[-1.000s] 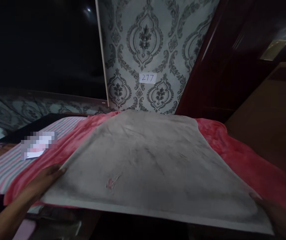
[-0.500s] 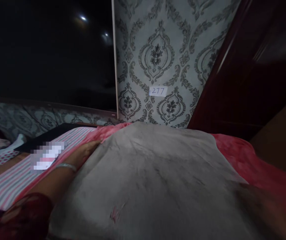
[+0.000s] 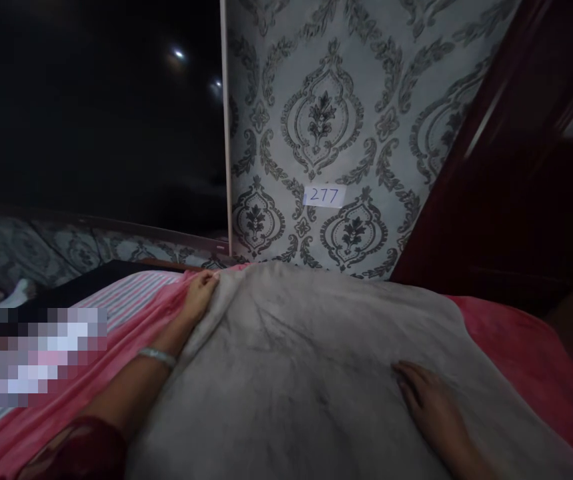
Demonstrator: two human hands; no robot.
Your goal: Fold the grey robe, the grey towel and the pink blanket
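Note:
A large grey, velvety cloth (image 3: 306, 353) with creases lies spread over a pink cloth (image 3: 506, 333), which shows along both sides. At the far left edge of the grey cloth, my left hand (image 3: 202, 292) is closed with its fingertips on the fabric, pinching that edge. A pale bracelet (image 3: 157, 357) circles my left wrist. My right hand (image 3: 429, 403) rests on the right part of the grey cloth, fingers stretched forward and holding nothing.
Left of the pink cloth runs a striped cloth (image 3: 151, 288), partly covered by a blurred-out patch. Behind stand a dark screen (image 3: 96, 120) and a patterned wall with a paper label (image 3: 325, 195) reading 277. A dark red wooden panel (image 3: 506, 200) rises at the right.
My left hand has moved forward and right along the grey cloth's edge. My right hand has come inward from the lower right, onto the cloth. The view has shifted slightly.

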